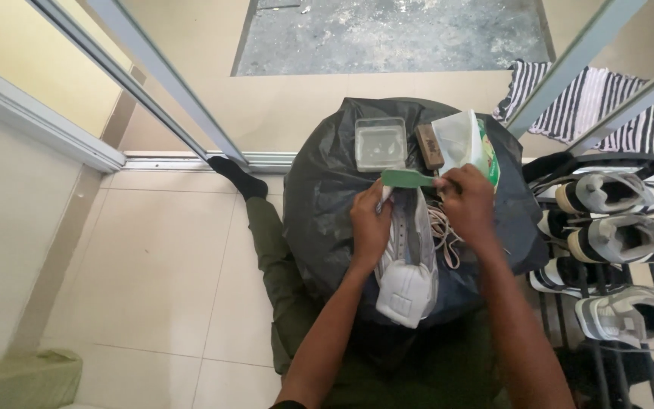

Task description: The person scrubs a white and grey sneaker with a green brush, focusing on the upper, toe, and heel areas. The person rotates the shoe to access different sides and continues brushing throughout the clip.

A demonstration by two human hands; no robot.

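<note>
A white sneaker [409, 266] lies toe-away on a black plastic sheet [319, 204] spread over my lap. My left hand [370, 224] grips the shoe's left side near the lace area. My right hand [466, 203] holds a green-handled brush [409, 179] across the top of the shoe. Loose white laces [445, 231] trail off the shoe's right side, beside my right hand.
On the sheet beyond the shoe sit a clear plastic tub [381, 144], a brown brush block [429, 146] and a green-and-white pouch [466, 142]. A shoe rack [615, 235] with several sneakers stands at right. Striped cloth [592, 102] lies by the sliding-door frame [160, 76].
</note>
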